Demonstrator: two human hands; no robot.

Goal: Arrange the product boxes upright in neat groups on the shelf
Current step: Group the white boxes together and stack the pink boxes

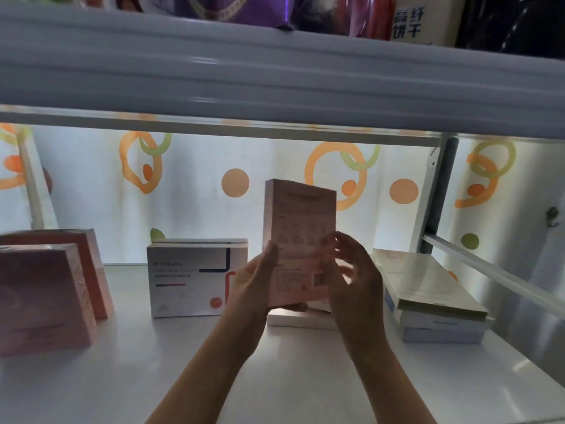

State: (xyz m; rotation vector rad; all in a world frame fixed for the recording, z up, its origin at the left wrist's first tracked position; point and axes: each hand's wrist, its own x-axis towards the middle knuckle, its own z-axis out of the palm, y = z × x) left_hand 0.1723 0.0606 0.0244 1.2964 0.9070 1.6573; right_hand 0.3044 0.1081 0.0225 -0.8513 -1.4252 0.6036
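Nearest the camera, two bare forearms reach up from the bottom edge over the white shelf board (pixel 290 377) and meet around a tall pale pink cardboard box with small printed panels on its facing side (pixel 299 240). The left hand (pixel 253 289) grips the box's lower left edge, thumb on the printed face and fingers curled beneath and behind it; the right hand (pixel 354 280) cups the lower right edge with fingers loosely bent against the side, so both hands hold this one box and neither is free. The box is carried above the board, its long axis close to vertical with the top leaning slightly left, its bottom clear of a flat white box lying on its side (pixel 301 320) directly underneath. To set it upright, the move seems to turn on which way to carry it: the standing white box with dark blue and red line markings (pixel 189 280) is just to the left, nearer the left hand, while the stack of flat white and cream boxes (pixel 434 301) lies to the right. Farther left stand two salmon-pink boxes (pixel 46 289), upright and grouped. Behind everything hangs a white backdrop with orange and green rings (pixel 336 172).
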